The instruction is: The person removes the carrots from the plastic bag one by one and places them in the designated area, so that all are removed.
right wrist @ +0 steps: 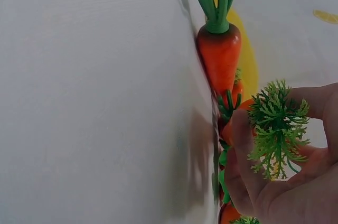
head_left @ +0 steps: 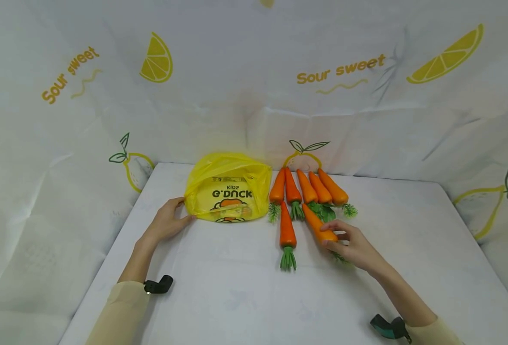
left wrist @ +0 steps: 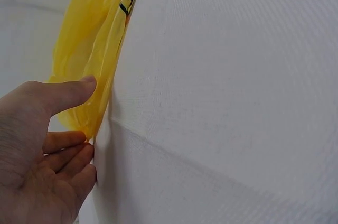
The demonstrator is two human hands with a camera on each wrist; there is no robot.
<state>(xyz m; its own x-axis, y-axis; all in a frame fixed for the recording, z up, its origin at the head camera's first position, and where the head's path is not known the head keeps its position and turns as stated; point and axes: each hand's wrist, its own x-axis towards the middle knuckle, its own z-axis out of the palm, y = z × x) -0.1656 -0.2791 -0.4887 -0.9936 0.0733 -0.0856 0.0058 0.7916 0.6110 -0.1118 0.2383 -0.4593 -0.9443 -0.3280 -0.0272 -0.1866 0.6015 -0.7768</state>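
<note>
My left hand (head_left: 170, 221) touches the left edge of a yellow plastic bag (head_left: 189, 191). In the left wrist view, the thumb lies against the bag (left wrist: 87, 49) and the fingertips meet its lower edge. The bag lies with its mouth loosely gaping and dark print on it. My right hand (head_left: 352, 243) grips a toy carrot (head_left: 316, 224) near its thick end, between thumb and fingers. Its feathery green top (right wrist: 280, 123) shows in the right wrist view, in front of the hand. Left of it lies a redder carrot (head_left: 287, 230) with a stubby green top (right wrist: 216, 2).
Behind the two nearer carrots lies a row of several more carrots (head_left: 307, 187), tips toward the back wall. They lie just right of the bag. White cloth printed with lemons hangs behind the white table (head_left: 236, 297).
</note>
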